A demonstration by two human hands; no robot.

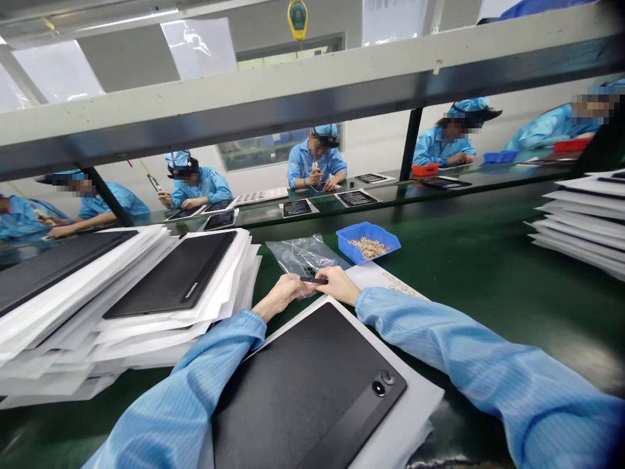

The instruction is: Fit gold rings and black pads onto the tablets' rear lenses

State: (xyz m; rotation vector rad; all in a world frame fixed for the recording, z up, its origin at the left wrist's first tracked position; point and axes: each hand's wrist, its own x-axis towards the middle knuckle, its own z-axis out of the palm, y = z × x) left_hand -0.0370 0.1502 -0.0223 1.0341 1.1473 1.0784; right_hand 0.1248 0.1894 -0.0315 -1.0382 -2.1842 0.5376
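My left hand (287, 290) and my right hand (338, 284) meet beyond the far corner of a black tablet. Between their closed fingers is a small, dark, narrow strip (314, 280), its exact kind too small to make out. Under and behind the hands lies a clear plastic bag (293, 253) with a few black round-holed pieces at it. The tablet (297, 391) rests back up on white sheets below my forearms, two camera lenses near its right corner. To the right of my right hand, a white sheet (368, 277) carries several small pale rings.
A blue bin (367, 251) of small tan parts stands behind the bag. On the left are stacks of white sheets with tablets (178, 273); another stack (586, 221) is at right. A beam (312, 91) crosses overhead. Several people in blue work opposite.
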